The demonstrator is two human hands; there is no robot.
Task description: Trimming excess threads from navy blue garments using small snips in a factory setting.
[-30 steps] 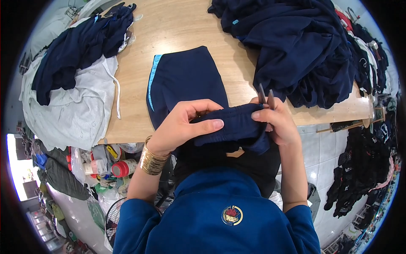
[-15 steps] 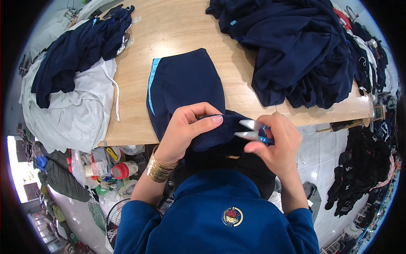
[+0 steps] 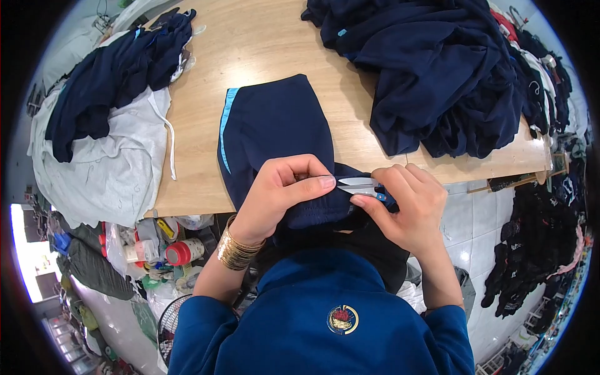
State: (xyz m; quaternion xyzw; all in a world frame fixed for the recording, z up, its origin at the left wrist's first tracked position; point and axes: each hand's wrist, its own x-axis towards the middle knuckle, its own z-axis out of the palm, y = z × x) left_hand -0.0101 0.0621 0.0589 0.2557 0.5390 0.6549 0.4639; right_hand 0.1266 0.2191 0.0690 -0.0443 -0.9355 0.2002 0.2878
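Note:
A navy garment (image 3: 278, 125) with a light-blue side stripe lies on the table and hangs over its near edge. My left hand (image 3: 290, 187) pinches the garment's gathered edge between thumb and fingers. In my right hand (image 3: 406, 203) is a pair of small thread snips (image 3: 359, 187), their two silver blades slightly apart and pointing left. The blade tips are right beside my left thumb, at the fabric's edge. Whether a thread lies between the blades is too small to tell.
The wooden table (image 3: 250, 44) carries a heap of navy clothes (image 3: 425, 75) at the right. Another navy garment (image 3: 106, 94) and a light grey one (image 3: 125, 169) lie at the left. Below stand a red-lidded bottle (image 3: 185, 251) and a fan (image 3: 169, 322).
The snips have moved left to my left thumb, and their blades have come closer together. My left hand keeps its pinch on the garment.

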